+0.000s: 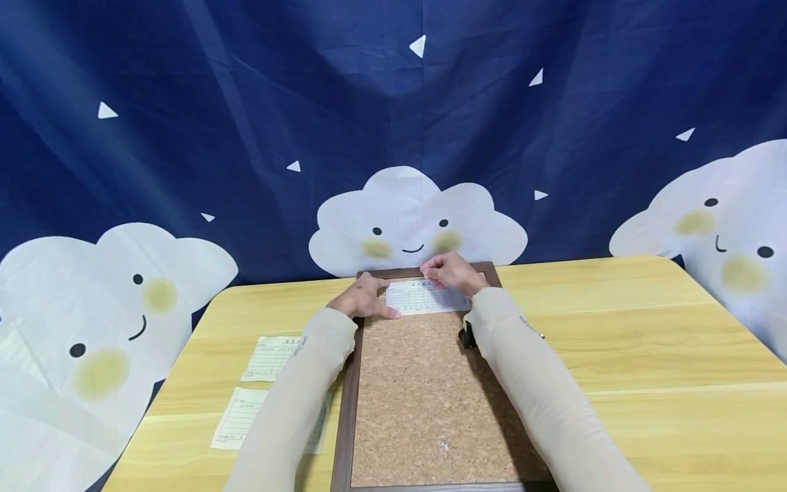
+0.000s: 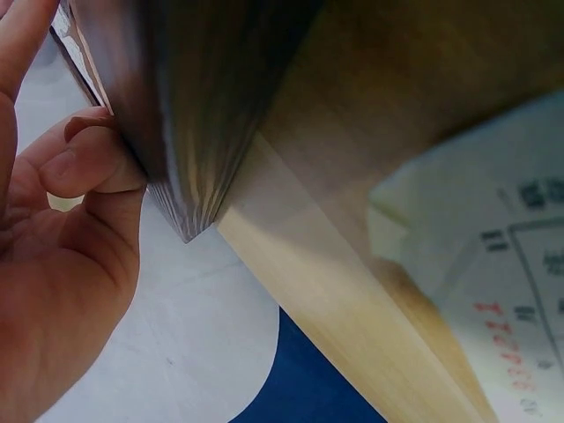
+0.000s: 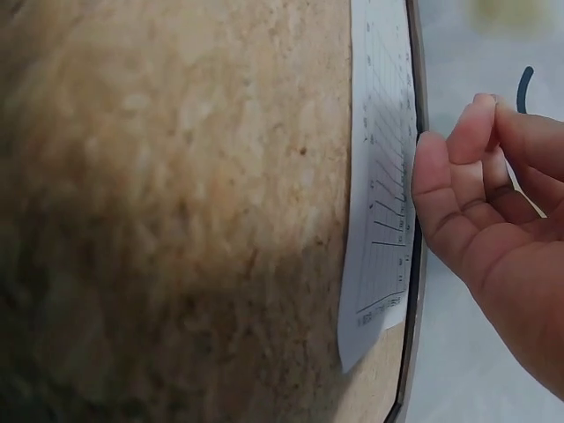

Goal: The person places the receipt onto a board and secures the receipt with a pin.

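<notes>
A white printed form (image 1: 424, 298) lies across the top of a cork board (image 1: 430, 383) with a dark brown frame (image 1: 348, 424). My left hand (image 1: 364, 298) spans the form's left end, thumb by its lower left corner and fingers over the frame. At the form's top edge is my right hand (image 1: 451, 272), thumb and forefinger drawn together in a pinch. Seen from the right wrist, the hand (image 3: 493, 194) is by the frame's edge with curled fingers; what sits between the fingertips is hidden. The form's near corner (image 3: 352, 348) lifts slightly off the cork.
Two pale printed slips (image 1: 270, 359) lie on the wooden table (image 1: 664, 355) left of the board, partly behind the left sleeve (image 1: 277, 417). A blue curtain with clouds (image 1: 418, 212) hangs behind the table. The cork carries a small whitish mark (image 1: 443, 447) near the front.
</notes>
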`<state>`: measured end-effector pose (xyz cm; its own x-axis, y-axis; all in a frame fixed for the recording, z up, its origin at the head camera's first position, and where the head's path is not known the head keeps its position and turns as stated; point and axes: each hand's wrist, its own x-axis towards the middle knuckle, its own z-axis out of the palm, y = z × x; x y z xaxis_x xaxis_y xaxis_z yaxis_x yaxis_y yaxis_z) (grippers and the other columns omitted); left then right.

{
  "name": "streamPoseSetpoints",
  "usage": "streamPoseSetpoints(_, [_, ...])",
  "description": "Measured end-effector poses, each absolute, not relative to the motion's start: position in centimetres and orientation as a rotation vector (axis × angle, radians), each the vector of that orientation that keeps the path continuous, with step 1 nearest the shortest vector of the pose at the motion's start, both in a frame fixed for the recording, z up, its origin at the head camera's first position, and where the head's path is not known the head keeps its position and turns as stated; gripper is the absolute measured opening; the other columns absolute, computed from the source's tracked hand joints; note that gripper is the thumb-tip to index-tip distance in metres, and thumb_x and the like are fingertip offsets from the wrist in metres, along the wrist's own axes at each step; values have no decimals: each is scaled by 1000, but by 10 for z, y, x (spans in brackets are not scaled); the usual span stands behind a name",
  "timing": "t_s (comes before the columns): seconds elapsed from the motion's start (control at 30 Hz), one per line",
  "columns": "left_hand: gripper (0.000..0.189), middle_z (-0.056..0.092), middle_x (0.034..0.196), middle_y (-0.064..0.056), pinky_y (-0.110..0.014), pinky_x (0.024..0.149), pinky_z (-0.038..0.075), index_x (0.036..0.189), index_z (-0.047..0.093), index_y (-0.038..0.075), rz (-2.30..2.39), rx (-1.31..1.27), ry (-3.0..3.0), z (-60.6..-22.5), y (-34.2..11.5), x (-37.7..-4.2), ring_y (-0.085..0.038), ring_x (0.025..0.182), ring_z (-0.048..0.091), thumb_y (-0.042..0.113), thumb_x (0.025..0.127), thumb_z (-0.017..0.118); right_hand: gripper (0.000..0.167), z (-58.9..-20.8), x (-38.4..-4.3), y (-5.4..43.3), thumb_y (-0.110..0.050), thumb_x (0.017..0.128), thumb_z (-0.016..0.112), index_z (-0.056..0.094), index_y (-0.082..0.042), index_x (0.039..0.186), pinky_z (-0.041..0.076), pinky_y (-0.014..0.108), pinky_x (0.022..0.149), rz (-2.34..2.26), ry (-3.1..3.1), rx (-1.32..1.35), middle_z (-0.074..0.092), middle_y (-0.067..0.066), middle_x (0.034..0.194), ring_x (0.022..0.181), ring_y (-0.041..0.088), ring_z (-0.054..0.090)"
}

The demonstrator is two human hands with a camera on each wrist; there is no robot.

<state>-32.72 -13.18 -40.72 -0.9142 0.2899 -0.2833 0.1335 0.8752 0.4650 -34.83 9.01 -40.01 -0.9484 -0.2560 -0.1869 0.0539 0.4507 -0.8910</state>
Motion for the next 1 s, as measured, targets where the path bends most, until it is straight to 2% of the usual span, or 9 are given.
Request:
streamPoseSetpoints(0.17, [89, 36, 149, -19, -41, 110, 35, 151, 44, 10, 622, 316, 2705, -408, -131, -327, -27, 133, 37, 40, 78, 86, 24, -406, -349, 91, -1, 101, 54, 64, 11, 119, 50, 25, 67, -1484, 2426, -190, 64, 10, 88, 73, 12, 56])
streamPoseSetpoints(0.37, [89, 35, 150, -19, -40, 111, 34, 151, 44, 10, 620, 322, 2709, -408, -131, -326, -27, 132, 37, 39, 79, 86, 21, -409, -350, 92, -1, 101, 55, 66, 10, 116, 50, 25, 68, -1481, 2428, -177, 65, 11, 88, 74, 13, 58])
streamPoseSetpoints(0.67, [89, 35, 150, -19, -41, 110, 35, 151, 43, 10, 621, 325, 2699, -407, -133, -326, -27, 132, 37, 39, 79, 86, 20, -415, -352, 89, 1, 99, 58, 68, 11, 112, 49, 21, 62, -1513, 2427, -167, 65, 8, 80, 68, 10, 57])
streamPoseSetpoints(1.0, [89, 39, 143, -19, -40, 108, 35, 152, 43, 9, 613, 347, 2700, -406, -131, -326, -26, 124, 39, 38, 79, 86, 18, -413, -355, 90, 0, 98, 60, 70, 8, 111, 49, 20, 61, -1502, 2427, -77, 66, 7, 80, 66, 10, 56])
